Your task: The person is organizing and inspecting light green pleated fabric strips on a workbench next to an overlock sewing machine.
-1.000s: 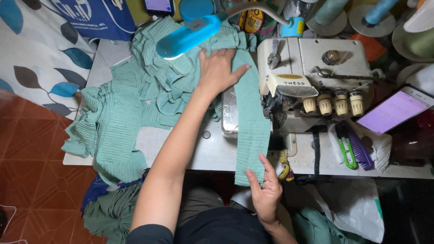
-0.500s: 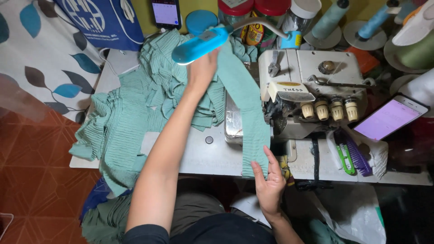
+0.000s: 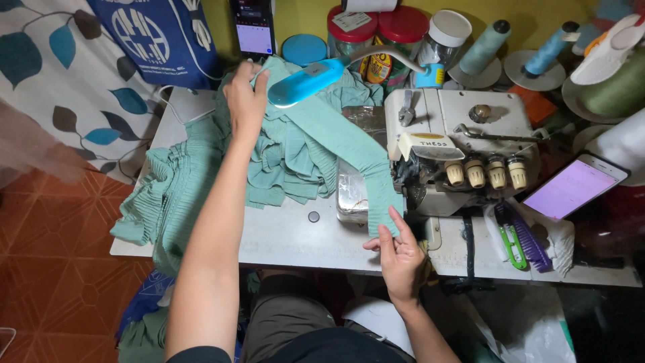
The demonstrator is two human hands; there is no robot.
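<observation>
A long strip of green ribbed fabric (image 3: 349, 144) runs from the far pile down to the table's near edge, beside the white sewing machine (image 3: 463, 144). My right hand (image 3: 401, 255) pinches the strip's near end at the table's front edge. My left hand (image 3: 245, 94) reaches far across the table and grips the strip's far end on top of the heap of green ribbed fabric pieces (image 3: 201, 181). A blue lamp on a bent neck (image 3: 312, 81) hangs just right of my left hand.
A phone with a lit pink screen (image 3: 571, 188) lies right of the machine, by green snips (image 3: 514, 242). Another phone (image 3: 254, 27), jars with red lids (image 3: 376, 30) and thread cones (image 3: 487, 44) stand along the back. Fabric hangs off the table's left edge.
My left hand has slid farther away across the fabric pile, drawing the strip out longer. My right hand stayed at the strip's near end.
</observation>
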